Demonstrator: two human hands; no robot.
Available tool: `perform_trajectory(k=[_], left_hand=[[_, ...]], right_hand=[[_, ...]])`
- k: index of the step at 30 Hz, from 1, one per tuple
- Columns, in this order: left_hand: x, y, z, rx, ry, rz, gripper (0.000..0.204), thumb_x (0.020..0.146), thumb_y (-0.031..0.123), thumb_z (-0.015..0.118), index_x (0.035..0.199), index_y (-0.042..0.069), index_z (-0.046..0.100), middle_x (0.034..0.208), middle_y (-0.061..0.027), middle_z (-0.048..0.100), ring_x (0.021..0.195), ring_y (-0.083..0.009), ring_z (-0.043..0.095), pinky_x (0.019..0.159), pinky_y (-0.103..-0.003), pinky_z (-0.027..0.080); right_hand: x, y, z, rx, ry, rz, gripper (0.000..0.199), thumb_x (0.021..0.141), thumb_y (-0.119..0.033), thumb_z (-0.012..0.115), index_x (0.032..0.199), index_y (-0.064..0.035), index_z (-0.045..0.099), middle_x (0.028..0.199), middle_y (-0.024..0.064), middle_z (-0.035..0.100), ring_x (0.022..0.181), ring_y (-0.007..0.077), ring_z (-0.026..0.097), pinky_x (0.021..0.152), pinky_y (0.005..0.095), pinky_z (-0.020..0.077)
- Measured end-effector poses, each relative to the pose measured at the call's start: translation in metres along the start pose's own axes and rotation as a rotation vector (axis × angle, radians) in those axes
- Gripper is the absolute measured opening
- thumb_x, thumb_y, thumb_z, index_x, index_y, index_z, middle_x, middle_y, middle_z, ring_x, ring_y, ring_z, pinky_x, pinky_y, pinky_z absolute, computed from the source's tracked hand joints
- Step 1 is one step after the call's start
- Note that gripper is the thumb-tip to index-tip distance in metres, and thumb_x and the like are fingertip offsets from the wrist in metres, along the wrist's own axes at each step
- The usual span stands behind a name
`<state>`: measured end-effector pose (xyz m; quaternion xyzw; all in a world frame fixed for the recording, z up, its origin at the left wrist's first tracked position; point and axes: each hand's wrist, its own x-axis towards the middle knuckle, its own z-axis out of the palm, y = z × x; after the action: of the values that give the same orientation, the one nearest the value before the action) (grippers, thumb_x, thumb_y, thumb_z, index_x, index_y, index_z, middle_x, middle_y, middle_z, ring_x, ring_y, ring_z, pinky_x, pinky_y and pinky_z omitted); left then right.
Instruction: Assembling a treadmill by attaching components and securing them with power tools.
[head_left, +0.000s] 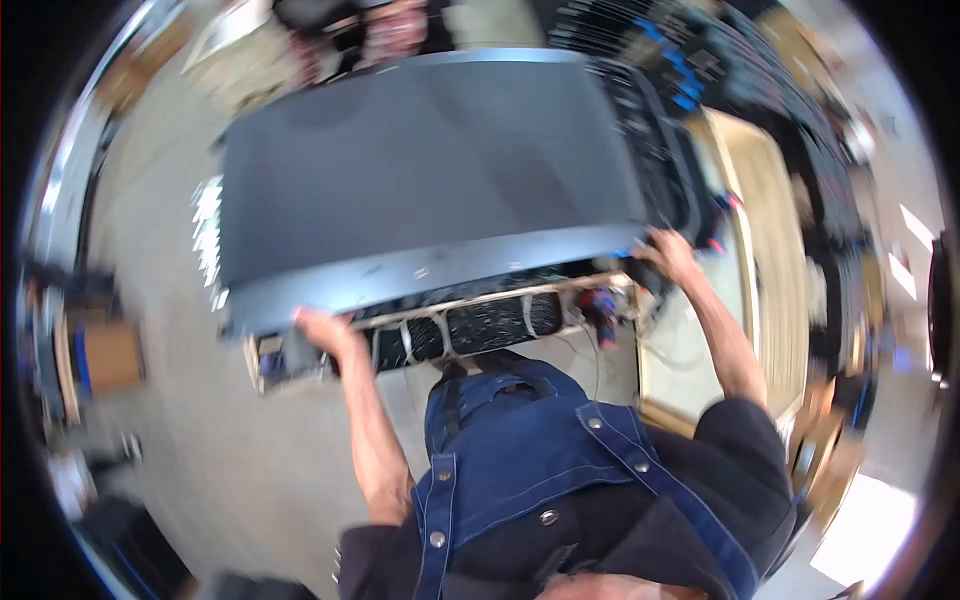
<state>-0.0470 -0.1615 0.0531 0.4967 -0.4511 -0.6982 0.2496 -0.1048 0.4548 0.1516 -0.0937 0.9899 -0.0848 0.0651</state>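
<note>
Large dark grey panel [420, 170] held flat at chest height, both arms out, one hand at each near corner. Left hand [325, 330] closed on the front lip near the left corner, fingers curled under the edge. Right hand [668, 255] closed on the front lip at the right corner, thumb on top as far as the blur allows. Panel tilted slightly, left corner lower in the view than the right.

Directly under the front edge: pale wooden frame [480, 300] carrying black parts and bundled cables [600, 305], red and blue ends visible near the right hand. Pale wooden bench [765, 210] to the right, grey floor [160, 400] to the left, cardboard box [105, 355] well apart at far left. Blue apron [520, 450] in the foreground.

Judgement on handling: wide, thin and probably flexible, so keep grips spread at the corners and level the two sides before moving. Keep fingers clear of the gap between lip and frame. Watch the cables by the right hand; likely to snag or get pinched. Move slowly, with no twisting. Frame motion-blurred; fine detail of the grip not readable.
</note>
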Motion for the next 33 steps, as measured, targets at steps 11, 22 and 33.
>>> perform_trajectory(k=[11, 22, 33], left_hand=[[-0.034, 0.008, 0.017, 0.017, -0.162, 0.002, 0.084, 0.102, 0.069, 0.02, 0.151, 0.004, 0.038, 0.149, -0.015, 0.049, 0.133, -0.0379, 0.052, 0.096, -0.053, 0.055], [0.058, 0.027, -0.072, -0.051, -0.992, -0.345, 0.079, 0.093, 0.08, 0.038, 0.103, 0.007, 0.068, 0.093, -0.0068, 0.072, 0.078, -0.0251, 0.067, 0.07, -0.039, 0.058], [-0.129, -0.118, -0.037, 0.744, -0.474, -0.8, 0.042, 0.102, 0.055, 0.054, 0.107, 0.014, 0.062, 0.095, -0.0051, 0.065, 0.089, -0.023, 0.065, 0.076, -0.038, 0.056]], right_hand=[[-0.016, 0.013, 0.009, 0.145, 0.069, 0.153, 0.056, 0.077, -0.056, 0.076, 0.092, -0.0037, 0.067, 0.084, 0.0204, 0.07, 0.085, 0.043, 0.069, 0.074, 0.0521, 0.0552], [-0.102, 0.175, 0.105, -0.107, 0.634, 0.648, 0.03, 0.091, -0.027, 0.066, 0.103, 0.001, 0.07, 0.095, 0.0193, 0.072, 0.093, 0.036, 0.071, 0.083, 0.0443, 0.057], [-0.139, 0.259, 0.094, 0.492, -0.06, 1.141, 0.045, 0.091, -0.028, 0.067, 0.118, 0.0074, 0.056, 0.104, 0.0296, 0.069, 0.102, 0.0441, 0.068, 0.087, 0.0531, 0.0551]])
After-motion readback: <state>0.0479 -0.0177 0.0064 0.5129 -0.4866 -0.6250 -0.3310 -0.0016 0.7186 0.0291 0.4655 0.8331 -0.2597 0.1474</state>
